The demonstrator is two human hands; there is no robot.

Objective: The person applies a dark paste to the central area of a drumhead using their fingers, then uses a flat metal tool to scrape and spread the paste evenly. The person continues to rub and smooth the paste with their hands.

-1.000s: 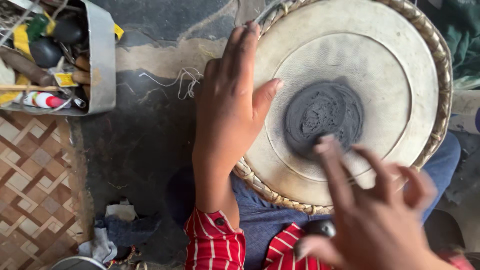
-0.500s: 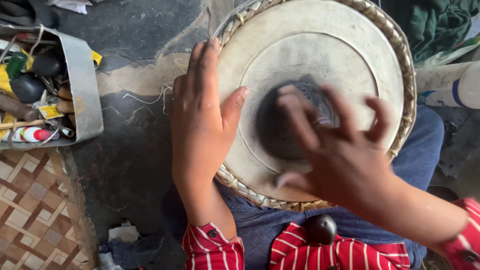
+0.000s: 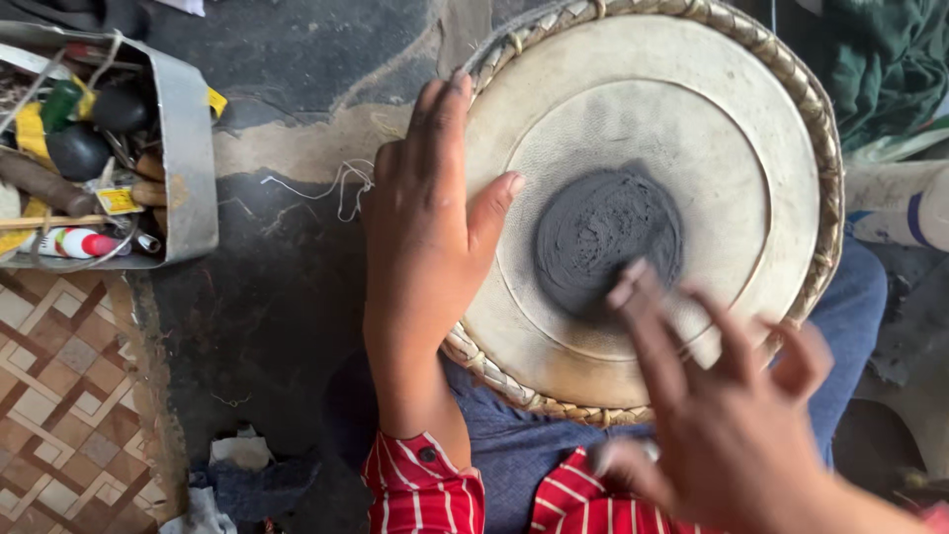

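A round drum (image 3: 736, 109) with a pale skin head and a braided rim rests on my lap. A patch of dark grey paste (image 3: 605, 235) sits at the centre of the skin. My left hand (image 3: 430, 237) lies flat on the drum's left rim, thumb resting on the skin, steadying it. My right hand (image 3: 722, 396) is blurred with spread fingers, its fingertips at the near edge of the dark paste. Neither hand holds a tool.
A grey metal box (image 3: 188, 148) at the upper left holds several tools, sticks and dark round stones. A patterned tile floor (image 3: 59, 396) lies at lower left. Green cloth (image 3: 885, 59) and a white bottle (image 3: 905, 213) are at the right.
My right hand slid over the dark paste patch and pulled back toward me, now off most of it. The left hand stayed on the rim.
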